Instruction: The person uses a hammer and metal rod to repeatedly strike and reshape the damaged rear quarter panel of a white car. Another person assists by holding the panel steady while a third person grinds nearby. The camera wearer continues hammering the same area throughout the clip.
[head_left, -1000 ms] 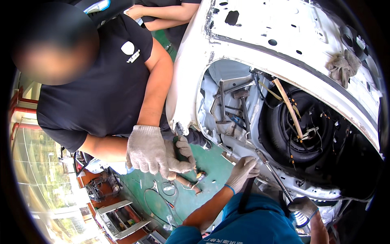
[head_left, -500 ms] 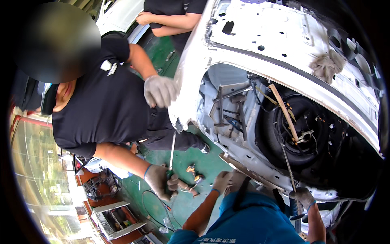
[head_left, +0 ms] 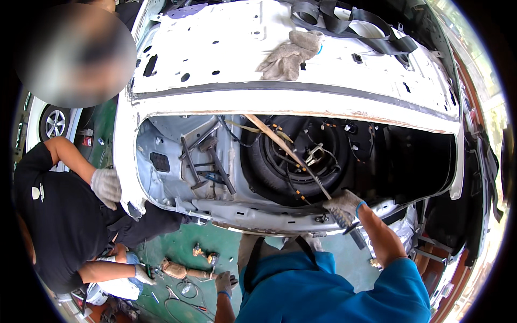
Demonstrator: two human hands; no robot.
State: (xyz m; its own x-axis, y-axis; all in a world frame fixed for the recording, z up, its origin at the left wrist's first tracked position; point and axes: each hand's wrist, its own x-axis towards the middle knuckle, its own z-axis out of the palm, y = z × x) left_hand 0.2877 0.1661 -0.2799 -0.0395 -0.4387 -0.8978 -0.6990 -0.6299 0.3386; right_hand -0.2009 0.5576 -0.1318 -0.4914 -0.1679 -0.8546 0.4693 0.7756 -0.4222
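My gloved right hand [head_left: 343, 205] is closed around a long metal bar [head_left: 323, 188] with a ridged section and a dark lower end, at the near sill of a stripped white car body [head_left: 215, 105]. The bar slants over the opening, its upper part close to a wooden stick [head_left: 274, 137]. Beneath lies a black tyre [head_left: 256, 169] with loose wiring in its middle. Low in the view hangs my gloved left hand [head_left: 225, 282], beside a brown handled tool [head_left: 180, 270] on the green floor. The left fingers are too small and partly hidden to read.
Several hammers [head_left: 191, 164] lie inside the opening, left of the tyre. A grey glove [head_left: 288, 56] and black straps [head_left: 350, 24] rest on the white panel. A co-worker in black [head_left: 64, 210] stands left, one gloved hand [head_left: 106, 187] at the body corner. A power tool [head_left: 203, 254] and cables are on the floor.
My view has swung right, so the car body sits further left. My left hand has moved away from near my legs, out to the left. My right hand has come up to the sill, still gripping the bar.
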